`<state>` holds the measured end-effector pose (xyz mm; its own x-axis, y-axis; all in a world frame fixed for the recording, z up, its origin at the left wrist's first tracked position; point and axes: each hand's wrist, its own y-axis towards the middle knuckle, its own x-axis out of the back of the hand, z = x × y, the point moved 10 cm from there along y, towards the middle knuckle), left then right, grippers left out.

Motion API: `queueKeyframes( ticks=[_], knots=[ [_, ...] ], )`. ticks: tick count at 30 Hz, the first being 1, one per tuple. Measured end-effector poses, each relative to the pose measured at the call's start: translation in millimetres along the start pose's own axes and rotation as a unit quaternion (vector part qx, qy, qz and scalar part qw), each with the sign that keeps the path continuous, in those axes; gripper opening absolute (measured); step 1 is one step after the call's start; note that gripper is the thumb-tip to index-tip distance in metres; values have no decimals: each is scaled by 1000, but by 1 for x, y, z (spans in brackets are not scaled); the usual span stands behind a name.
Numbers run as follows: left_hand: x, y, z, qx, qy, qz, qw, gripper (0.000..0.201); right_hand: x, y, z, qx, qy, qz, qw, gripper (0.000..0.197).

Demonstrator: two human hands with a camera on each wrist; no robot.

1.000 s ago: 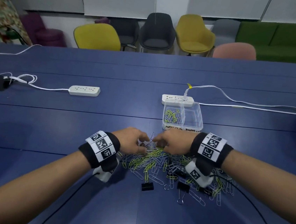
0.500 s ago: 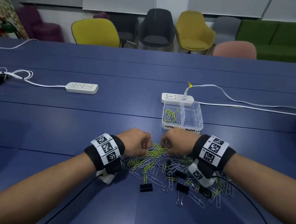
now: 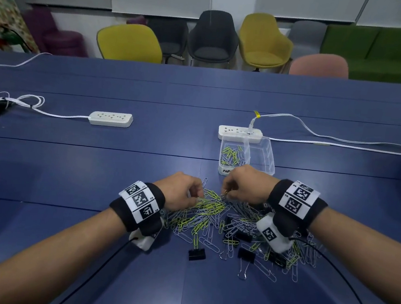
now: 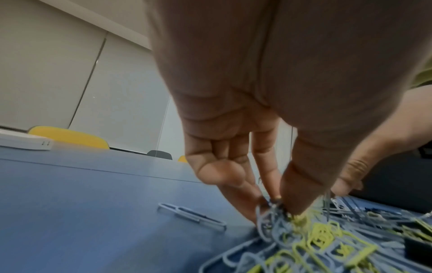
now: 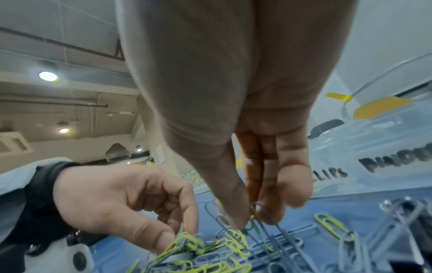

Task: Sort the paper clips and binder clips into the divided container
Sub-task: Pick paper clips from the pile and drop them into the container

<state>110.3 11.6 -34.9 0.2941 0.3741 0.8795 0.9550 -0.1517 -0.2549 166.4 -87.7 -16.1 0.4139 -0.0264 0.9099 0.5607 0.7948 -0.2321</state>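
Both hands lowered onto clip pile | left hand pinching paper clips | right hand pinching paper clips

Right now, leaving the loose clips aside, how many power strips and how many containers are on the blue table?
White power strips: 2
Clear divided container: 1
Total: 3
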Motion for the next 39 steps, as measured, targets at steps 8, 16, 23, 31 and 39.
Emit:
queueKeyframes(
  ticks=[8, 16, 23, 31, 39],
  knots=[
    [19, 1, 9, 12, -81, -74, 994, 25, 8, 2, -19, -36, 198, -39, 979, 18],
    [18, 4, 14, 23, -143, -69, 987, 14, -20, 1, -35, -157, 566, 26, 809, 19],
    [16, 10, 31, 84, -336, -90, 934, 8, -32, -1, -23, -172, 601, 87, 775, 29],
    [7, 3, 25, 35, -266, -11, 963, 14, -22, 12, -6, -99, 431, 27, 896, 29],
    [21, -16, 54, 140, -330, -46, 932, 17, -24, 20, 22, -17, 14, 51, 998, 27]
  ],
)
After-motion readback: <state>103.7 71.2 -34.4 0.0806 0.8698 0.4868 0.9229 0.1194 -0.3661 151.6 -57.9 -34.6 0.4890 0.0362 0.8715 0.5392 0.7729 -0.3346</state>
